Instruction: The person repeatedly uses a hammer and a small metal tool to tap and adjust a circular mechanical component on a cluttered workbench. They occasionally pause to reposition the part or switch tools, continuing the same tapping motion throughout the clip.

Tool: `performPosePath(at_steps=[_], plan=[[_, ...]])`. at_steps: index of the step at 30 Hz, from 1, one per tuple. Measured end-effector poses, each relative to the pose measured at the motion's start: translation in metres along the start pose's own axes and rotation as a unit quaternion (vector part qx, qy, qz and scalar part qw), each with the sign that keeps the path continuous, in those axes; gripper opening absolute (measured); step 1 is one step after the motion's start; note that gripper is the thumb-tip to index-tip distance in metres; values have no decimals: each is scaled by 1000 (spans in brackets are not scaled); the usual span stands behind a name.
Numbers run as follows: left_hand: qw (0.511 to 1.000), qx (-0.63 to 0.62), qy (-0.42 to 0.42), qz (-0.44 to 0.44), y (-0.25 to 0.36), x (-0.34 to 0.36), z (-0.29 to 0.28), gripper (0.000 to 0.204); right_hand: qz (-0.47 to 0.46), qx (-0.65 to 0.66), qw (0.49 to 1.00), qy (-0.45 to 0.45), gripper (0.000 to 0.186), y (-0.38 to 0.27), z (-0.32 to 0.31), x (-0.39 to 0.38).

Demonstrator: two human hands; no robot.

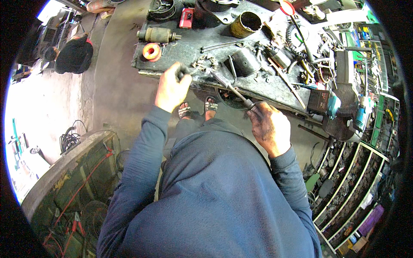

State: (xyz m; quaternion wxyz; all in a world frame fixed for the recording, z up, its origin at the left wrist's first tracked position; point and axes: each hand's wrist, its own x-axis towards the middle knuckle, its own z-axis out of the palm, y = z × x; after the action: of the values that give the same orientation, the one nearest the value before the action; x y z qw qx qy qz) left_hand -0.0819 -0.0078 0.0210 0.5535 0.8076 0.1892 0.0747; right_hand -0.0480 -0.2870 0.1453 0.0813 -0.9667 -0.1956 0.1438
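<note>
My right hand [270, 130] is wrapped round the handle of a soldering iron [234, 90]. Its metal tip points up and left, close to a round metal part with several small pieces around its ring [205, 63], which lies near the front edge of the workbench [189, 46]. On the other side of that part, my left hand [173, 88] is closed, thumb and fingers pressed together with blackened tips. What it pinches, if anything, is too small to make out. An orange spool [151, 52] rests on the bench just beyond my left hand.
A motor armature [157, 35], a red box [186, 18], an open cylinder housing [246, 24] and a dark curved casing [243, 62] occupy the bench. Tools crowd its right side beside a teal power tool [364, 112]. A slatted rack [350, 185] stands right; a large bin [73, 172] stands left.
</note>
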Motion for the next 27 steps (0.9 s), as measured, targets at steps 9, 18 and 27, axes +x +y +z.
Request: performPosePath(at_steps=[9,18,27], plan=[[996,-25,-33,-73,-39,-38,44,15,-21,20,1000,2,24,4,-2,2],[993,-81,29,-75,-50,-27,55,19,-28,21,999,29,24,8,4,0],[994,-62,27,-88,-43,-29,53,18,-32,7,999,36,24,11,5,1]])
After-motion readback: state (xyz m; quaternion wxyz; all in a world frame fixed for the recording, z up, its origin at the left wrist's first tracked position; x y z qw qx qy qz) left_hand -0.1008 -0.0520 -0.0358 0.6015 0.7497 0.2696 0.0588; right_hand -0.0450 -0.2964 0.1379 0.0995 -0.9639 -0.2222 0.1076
